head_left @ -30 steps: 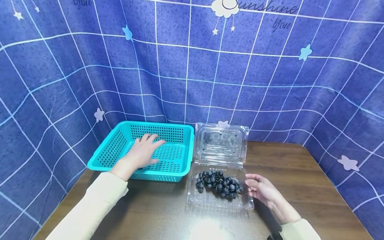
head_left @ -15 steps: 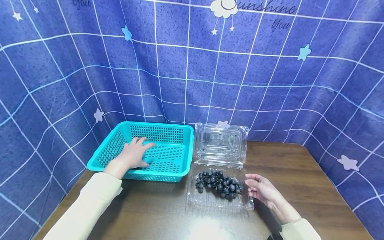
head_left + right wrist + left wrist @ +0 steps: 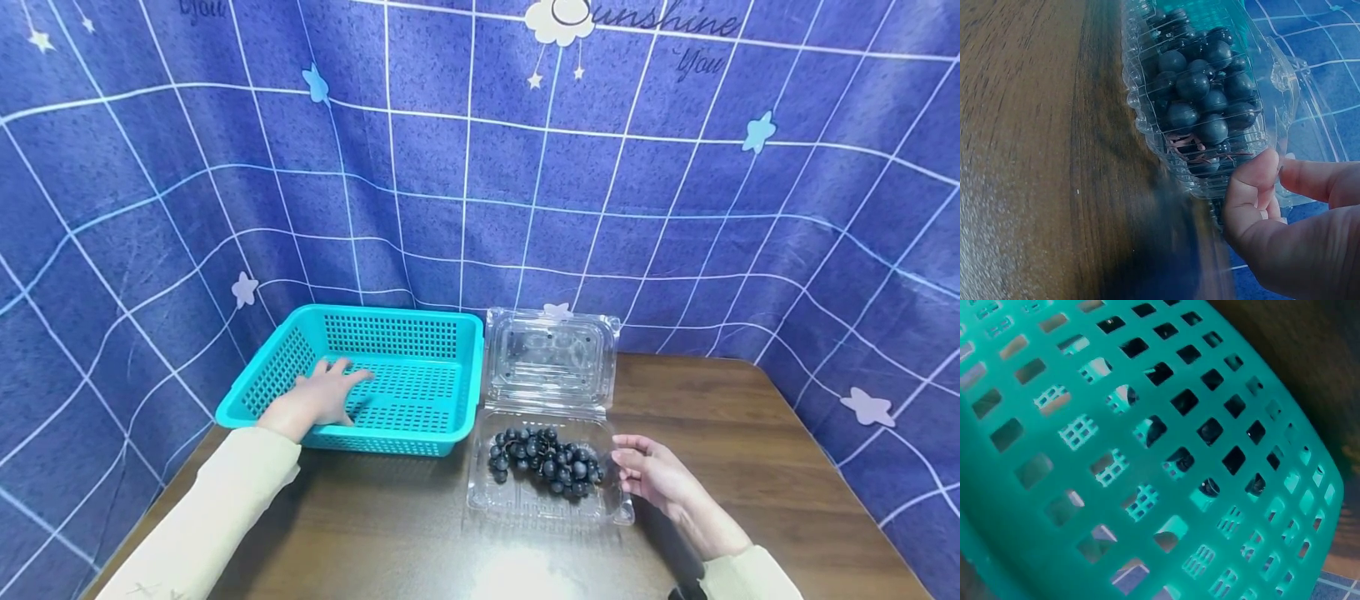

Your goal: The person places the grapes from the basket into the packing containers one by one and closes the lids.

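Note:
A teal plastic basket [image 3: 465, 425] stands on the left of the table. My left hand [image 3: 318, 396] reaches down over its near wall, fingers spread and bent a little downward. Through the holes of the basket wall [image 3: 1135, 456], the left wrist view shows dark round grapes [image 3: 1210, 431] inside; from the head view they lie hidden under the hand. To the right, a clear plastic clamshell box [image 3: 525, 504] with its lid raised holds a bunch of black grapes [image 3: 551, 462]. Thumb and fingers of my right hand [image 3: 660, 479] pinch the box's right rim.
The transparent lid [image 3: 551, 358] leans back against a blue checked curtain [image 3: 480, 167], which surrounds the table's back and sides. Bare brown tabletop [image 3: 720, 417] extends right of the box. The basket's right end stands close to the box.
My left hand has moved left and lower into the basket, toward its near left part. The right hand, box and bunch in it have stayed in place.

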Action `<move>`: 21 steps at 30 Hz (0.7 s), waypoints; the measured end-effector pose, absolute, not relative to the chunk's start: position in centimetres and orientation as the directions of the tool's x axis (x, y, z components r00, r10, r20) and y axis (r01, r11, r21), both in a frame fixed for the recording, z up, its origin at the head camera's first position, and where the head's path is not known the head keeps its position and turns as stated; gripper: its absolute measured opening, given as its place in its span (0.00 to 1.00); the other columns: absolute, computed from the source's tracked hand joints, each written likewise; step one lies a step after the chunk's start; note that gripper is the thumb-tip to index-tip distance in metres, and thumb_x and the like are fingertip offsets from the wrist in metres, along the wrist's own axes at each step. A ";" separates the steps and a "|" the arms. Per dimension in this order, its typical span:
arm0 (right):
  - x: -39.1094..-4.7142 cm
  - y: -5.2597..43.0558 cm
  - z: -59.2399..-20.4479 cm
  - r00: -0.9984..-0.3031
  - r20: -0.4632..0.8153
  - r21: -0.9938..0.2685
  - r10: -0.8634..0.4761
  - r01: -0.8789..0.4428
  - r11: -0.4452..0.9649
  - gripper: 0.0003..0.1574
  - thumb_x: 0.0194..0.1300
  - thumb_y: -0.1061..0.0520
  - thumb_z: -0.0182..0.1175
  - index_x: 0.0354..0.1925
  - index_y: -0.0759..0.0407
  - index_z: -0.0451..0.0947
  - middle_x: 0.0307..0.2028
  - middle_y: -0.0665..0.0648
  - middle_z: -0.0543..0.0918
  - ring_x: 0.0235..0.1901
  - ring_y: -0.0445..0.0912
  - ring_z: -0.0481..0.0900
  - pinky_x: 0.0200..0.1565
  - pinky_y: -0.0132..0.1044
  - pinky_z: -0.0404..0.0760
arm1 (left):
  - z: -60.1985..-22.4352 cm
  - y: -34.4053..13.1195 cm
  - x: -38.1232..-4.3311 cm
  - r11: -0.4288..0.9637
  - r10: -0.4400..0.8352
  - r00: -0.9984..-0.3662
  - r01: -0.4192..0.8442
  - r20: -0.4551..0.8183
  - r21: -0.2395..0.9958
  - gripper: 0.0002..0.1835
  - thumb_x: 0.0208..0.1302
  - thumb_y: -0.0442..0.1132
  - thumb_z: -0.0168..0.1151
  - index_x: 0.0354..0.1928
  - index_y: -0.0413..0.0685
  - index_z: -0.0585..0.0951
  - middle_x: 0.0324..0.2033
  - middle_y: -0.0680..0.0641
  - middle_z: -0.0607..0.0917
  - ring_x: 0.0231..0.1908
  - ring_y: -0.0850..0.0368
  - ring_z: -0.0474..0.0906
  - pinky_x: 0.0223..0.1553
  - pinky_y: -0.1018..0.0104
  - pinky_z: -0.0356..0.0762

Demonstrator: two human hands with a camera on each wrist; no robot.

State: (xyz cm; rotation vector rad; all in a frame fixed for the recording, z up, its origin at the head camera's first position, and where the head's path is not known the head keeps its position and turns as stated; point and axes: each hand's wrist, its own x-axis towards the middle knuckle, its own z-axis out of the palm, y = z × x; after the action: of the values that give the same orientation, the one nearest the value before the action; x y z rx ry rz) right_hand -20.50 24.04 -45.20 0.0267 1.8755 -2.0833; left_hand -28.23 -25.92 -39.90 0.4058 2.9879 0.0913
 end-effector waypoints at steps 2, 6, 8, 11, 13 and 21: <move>-20.5 24.0 -45.2 -0.944 -0.239 -0.963 -0.229 0.261 -0.072 0.23 0.65 0.66 0.51 0.57 0.70 0.58 0.31 0.48 0.76 0.25 0.37 0.72 0.29 0.27 0.75 | -39.8 -25.9 -28.2 0.966 0.253 -0.954 0.240 -0.163 0.097 0.42 0.47 0.43 0.74 0.66 0.57 0.66 0.67 0.31 0.56 0.64 0.21 0.46 0.48 0.22 0.58; -20.5 23.9 -45.3 -0.944 -0.244 -0.962 -0.221 0.264 -0.069 0.22 0.65 0.67 0.51 0.56 0.68 0.59 0.32 0.48 0.76 0.25 0.37 0.72 0.29 0.27 0.75 | -39.7 -25.9 -28.0 0.968 0.242 -0.940 0.216 -0.241 0.130 0.36 0.52 0.40 0.70 0.64 0.56 0.67 0.67 0.30 0.55 0.64 0.21 0.44 0.49 0.22 0.59; -20.4 23.9 -45.3 -0.944 -0.242 -0.962 -0.224 0.263 -0.067 0.22 0.65 0.66 0.51 0.56 0.68 0.60 0.32 0.48 0.76 0.25 0.37 0.72 0.29 0.28 0.75 | -39.8 -25.9 -28.0 0.966 0.249 -0.933 0.220 -0.260 0.137 0.34 0.53 0.40 0.69 0.63 0.56 0.69 0.66 0.29 0.55 0.64 0.20 0.45 0.49 0.24 0.60; -20.5 23.9 -45.2 -0.944 -0.238 -0.964 -0.229 0.259 -0.066 0.22 0.65 0.66 0.51 0.56 0.69 0.59 0.32 0.48 0.76 0.25 0.37 0.72 0.29 0.28 0.75 | -39.9 -25.9 -28.2 0.965 0.255 -0.923 0.223 -0.287 0.141 0.32 0.54 0.39 0.68 0.62 0.54 0.70 0.65 0.28 0.56 0.63 0.20 0.46 0.49 0.24 0.61; -20.5 23.9 -45.2 -0.944 -0.239 -0.964 -0.229 0.260 -0.064 0.23 0.65 0.66 0.51 0.57 0.69 0.59 0.32 0.48 0.76 0.25 0.37 0.72 0.29 0.27 0.75 | -39.9 -25.9 -28.4 0.964 0.259 -0.916 0.228 -0.306 0.134 0.31 0.54 0.40 0.68 0.61 0.54 0.70 0.65 0.28 0.57 0.62 0.20 0.49 0.50 0.25 0.61; -20.6 23.8 -45.1 -0.943 -0.254 -0.961 -0.217 0.272 -0.059 0.24 0.65 0.66 0.51 0.57 0.70 0.58 0.32 0.48 0.76 0.25 0.37 0.72 0.29 0.28 0.75 | -40.6 -26.0 -29.2 0.967 0.256 -0.893 0.236 -0.370 0.099 0.24 0.55 0.43 0.66 0.55 0.56 0.74 0.65 0.28 0.60 0.60 0.20 0.55 0.49 0.26 0.62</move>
State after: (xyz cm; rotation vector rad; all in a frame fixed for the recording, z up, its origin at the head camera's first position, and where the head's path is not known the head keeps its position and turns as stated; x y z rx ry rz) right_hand -20.55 23.81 -45.08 0.0588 1.8919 -2.0686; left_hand -29.19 -25.96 -40.60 0.3551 2.7277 0.0717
